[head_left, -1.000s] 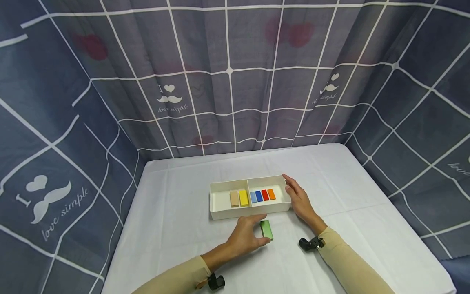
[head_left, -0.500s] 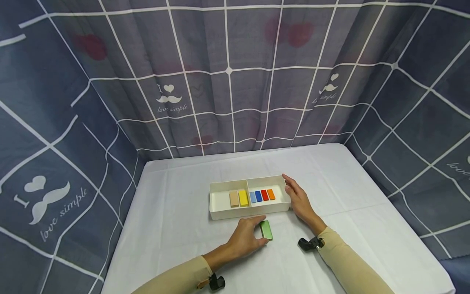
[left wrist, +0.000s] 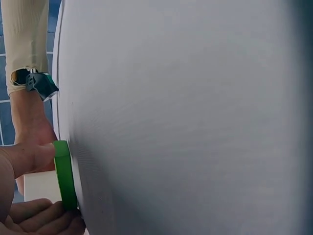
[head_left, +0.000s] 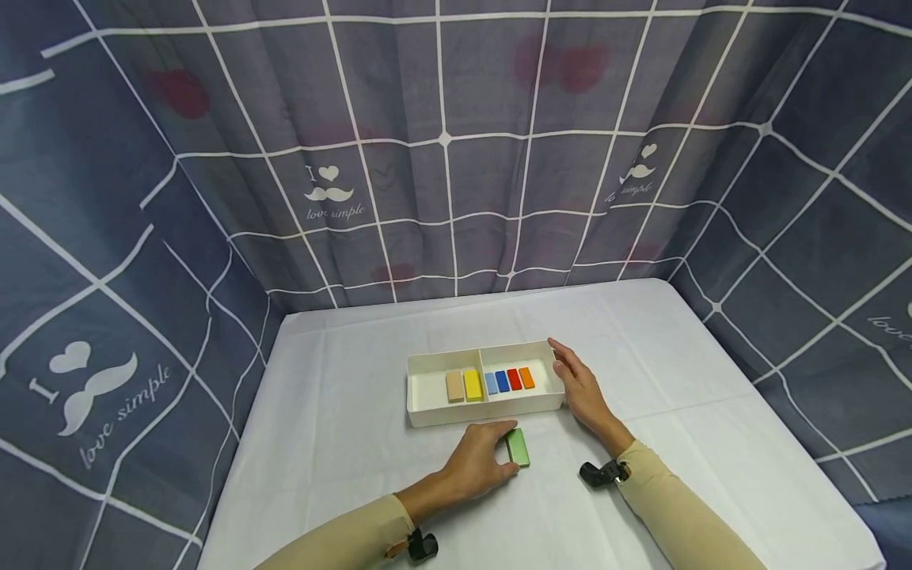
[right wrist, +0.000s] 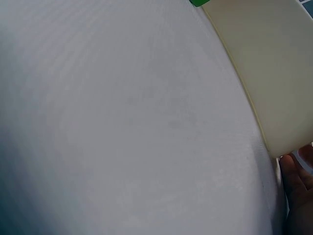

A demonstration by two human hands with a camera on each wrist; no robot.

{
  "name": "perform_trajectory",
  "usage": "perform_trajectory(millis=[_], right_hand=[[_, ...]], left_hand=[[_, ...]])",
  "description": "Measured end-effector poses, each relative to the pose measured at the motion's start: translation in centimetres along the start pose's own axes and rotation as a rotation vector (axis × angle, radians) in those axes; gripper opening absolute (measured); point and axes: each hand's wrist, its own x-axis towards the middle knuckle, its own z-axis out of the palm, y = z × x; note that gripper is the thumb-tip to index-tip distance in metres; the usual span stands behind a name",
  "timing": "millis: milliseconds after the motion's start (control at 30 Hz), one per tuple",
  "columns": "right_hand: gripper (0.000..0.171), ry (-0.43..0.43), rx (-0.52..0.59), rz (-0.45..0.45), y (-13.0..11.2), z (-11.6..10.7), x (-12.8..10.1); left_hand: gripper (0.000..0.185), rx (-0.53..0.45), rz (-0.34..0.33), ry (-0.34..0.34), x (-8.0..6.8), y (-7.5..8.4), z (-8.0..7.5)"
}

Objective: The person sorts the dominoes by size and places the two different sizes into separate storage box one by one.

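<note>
Left hand [head_left: 476, 465] fingers curled around green block [head_left: 518, 447]; right hand [head_left: 580, 388] fingers straight against white tray [head_left: 484, 409].

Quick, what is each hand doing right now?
Left hand: grips the green block on the table.
Right hand: open, resting against the white tray.

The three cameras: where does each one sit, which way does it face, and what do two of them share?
Head: sits high, faces forward and down at the tray; both forearms show.
Left wrist: sits low beside the cloth, faces the left hand gripping the green block.
Right wrist: sits low, faces the tray wall; right hand fingertips show.
Shared: all three show the green block.
</note>
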Motion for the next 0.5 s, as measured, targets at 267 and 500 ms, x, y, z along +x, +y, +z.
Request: perform_trajectory(millis=[267, 500], right_hand=[[0.050, -0.001, -0.029, 0.007, -0.04, -0.01, 0.07], [0.050, 0.000, -0.028, 0.008, 0.30, 0.04, 0.13]], left_hand=[[0.066, 0.056, -0.008, 0.005, 0.10, 0.40, 0.11], [0.064, 0.077, -0.005, 0.007, 0.11, 0.23, 0.31]])
